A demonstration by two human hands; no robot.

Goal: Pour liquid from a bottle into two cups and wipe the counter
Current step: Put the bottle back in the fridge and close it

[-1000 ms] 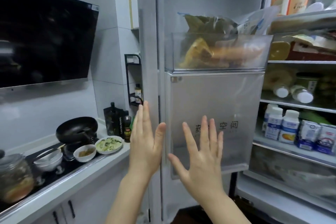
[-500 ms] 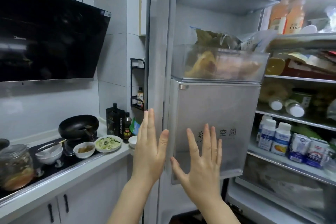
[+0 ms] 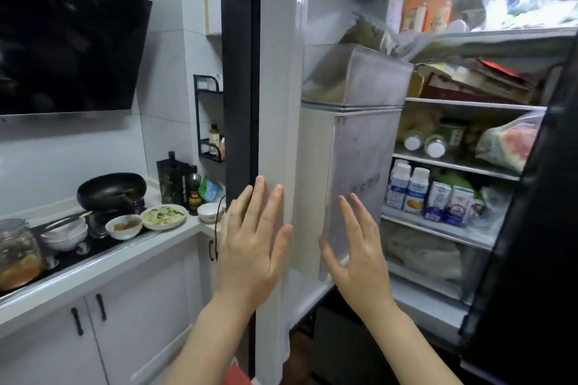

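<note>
Frosted plastic door bins [image 3: 362, 147] sit blurred beside glossy white shelves [image 3: 463, 105]; left hand [image 3: 250, 247] and right hand [image 3: 359, 256] raised flat, fingers spread, apart, holding nothing

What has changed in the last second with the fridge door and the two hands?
The fridge door has swung further open, to the left, so its inner bins now show edge-on and more of the shelves is visible. The left hand and right hand remain raised, open and empty. The dishes on the counter have not moved.
</note>
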